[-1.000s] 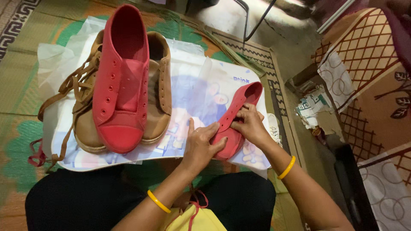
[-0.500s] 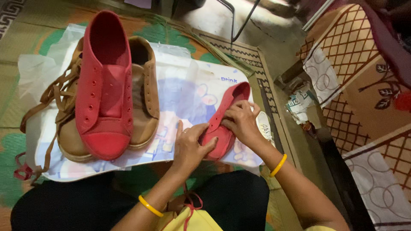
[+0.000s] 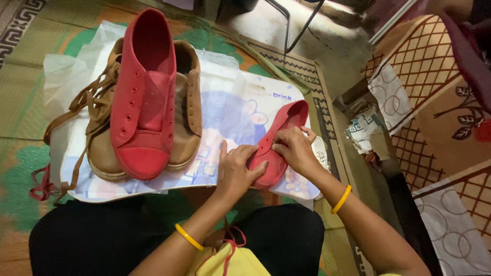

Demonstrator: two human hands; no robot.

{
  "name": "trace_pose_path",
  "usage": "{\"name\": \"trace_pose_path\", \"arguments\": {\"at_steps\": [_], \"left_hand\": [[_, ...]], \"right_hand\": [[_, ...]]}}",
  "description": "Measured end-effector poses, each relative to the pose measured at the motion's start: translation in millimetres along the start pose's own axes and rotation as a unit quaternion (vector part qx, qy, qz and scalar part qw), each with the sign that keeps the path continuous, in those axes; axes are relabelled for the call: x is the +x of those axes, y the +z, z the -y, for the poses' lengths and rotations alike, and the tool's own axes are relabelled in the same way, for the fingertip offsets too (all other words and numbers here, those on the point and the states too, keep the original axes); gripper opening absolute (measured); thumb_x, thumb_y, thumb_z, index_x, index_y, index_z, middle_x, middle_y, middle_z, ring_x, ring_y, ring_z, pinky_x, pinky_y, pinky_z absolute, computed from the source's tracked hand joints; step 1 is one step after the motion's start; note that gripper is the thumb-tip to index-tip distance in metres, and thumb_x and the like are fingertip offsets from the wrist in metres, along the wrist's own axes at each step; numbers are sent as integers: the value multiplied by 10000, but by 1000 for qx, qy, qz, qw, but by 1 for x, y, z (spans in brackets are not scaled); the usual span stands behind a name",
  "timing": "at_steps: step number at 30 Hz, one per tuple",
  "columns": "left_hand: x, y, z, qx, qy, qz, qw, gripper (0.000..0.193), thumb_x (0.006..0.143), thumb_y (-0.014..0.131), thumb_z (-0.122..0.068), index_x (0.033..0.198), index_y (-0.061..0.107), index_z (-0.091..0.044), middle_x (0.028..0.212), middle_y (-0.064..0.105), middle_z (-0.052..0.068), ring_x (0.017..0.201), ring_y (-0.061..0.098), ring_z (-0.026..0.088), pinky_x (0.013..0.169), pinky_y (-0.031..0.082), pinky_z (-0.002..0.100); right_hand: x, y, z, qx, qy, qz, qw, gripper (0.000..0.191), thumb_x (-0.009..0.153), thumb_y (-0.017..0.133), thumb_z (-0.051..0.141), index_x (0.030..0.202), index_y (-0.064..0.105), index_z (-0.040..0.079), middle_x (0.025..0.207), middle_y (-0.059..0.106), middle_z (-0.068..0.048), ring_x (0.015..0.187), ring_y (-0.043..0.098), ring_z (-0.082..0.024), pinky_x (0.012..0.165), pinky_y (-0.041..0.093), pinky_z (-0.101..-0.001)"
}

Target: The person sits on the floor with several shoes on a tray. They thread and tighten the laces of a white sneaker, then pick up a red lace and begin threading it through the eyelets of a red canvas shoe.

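A second red shoe (image 3: 279, 138) lies on its side on a printed plastic sheet (image 3: 230, 102) in front of me. My left hand (image 3: 236, 168) presses its toe end from the left. My right hand (image 3: 294, 148) pinches the eyelet edge near its middle. Further left, a red canvas shoe without laces (image 3: 143, 97) rests on top of a pair of brown lace-up shoes (image 3: 186, 97), with brown laces (image 3: 76, 107) trailing off to the left. Both my wrists wear yellow bangles.
A red lace (image 3: 41, 184) lies at the sheet's left corner on a green and orange woven mat (image 3: 25, 102). A yellow cloth with a red string (image 3: 230, 258) sits in my lap. Patterned cushions (image 3: 440, 117) and a metal chair leg (image 3: 286, 20) stand at the right.
The view has shifted a little. My hands stay on the red shoe, the left moving slightly along the toe and the right regripping the eyelet edge.
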State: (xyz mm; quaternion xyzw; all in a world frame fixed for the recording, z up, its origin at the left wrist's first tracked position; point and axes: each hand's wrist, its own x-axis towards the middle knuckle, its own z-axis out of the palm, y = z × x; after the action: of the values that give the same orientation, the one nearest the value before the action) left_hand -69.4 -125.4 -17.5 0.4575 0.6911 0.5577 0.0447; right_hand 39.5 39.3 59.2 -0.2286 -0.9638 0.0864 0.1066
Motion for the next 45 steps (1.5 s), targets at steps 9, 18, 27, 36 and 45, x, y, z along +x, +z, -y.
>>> {"name": "trace_pose_path", "arguments": {"at_steps": [9, 18, 27, 36, 45], "left_hand": [[2, 2, 5, -14, 16, -22, 1000, 456, 800, 794, -346, 1133, 731, -41, 1118, 730, 115, 1030, 689, 307, 1187, 214, 649], [3, 5, 7, -33, 8, -29, 999, 441, 797, 794, -323, 1117, 730, -26, 1089, 740, 121, 997, 697, 319, 1180, 197, 670], [1, 9, 12, -44, 21, -33, 998, 419, 830, 782, -302, 1121, 743, -3, 1095, 735, 142, 997, 697, 324, 1202, 245, 633], [3, 6, 14, -42, 31, -42, 998, 400, 832, 782, -301, 1112, 740, -19, 1115, 736, 122, 1019, 699, 313, 1184, 264, 632], [2, 2, 11, -51, 12, -31, 998, 390, 819, 784, -300, 1099, 742, -32, 1070, 744, 111, 986, 707, 310, 1192, 283, 612]], "right_hand": [[-2, 4, -4, 25, -7, -19, 999, 115, 810, 787, 188, 886, 743, 113, 864, 678, -22, 996, 616, -181, 1031, 243, -426], [5, 21, -19, 46, 31, -44, 998, 146, 745, 834, 198, 850, 751, 140, 945, 687, -12, 1066, 595, -210, 994, 268, -402], [12, 25, -23, 44, 46, -7, 998, 187, 720, 835, 230, 838, 745, 117, 922, 678, -42, 1027, 607, -214, 1000, 322, -392], [18, 18, -7, 6, 21, -13, 1000, 180, 713, 802, 212, 833, 743, 93, 932, 689, -67, 1061, 600, -275, 956, 289, -462], [13, -3, -3, -96, 62, 85, 990, 146, 792, 793, 234, 769, 744, 99, 885, 680, -28, 1032, 559, -230, 1011, 246, -458]]}}
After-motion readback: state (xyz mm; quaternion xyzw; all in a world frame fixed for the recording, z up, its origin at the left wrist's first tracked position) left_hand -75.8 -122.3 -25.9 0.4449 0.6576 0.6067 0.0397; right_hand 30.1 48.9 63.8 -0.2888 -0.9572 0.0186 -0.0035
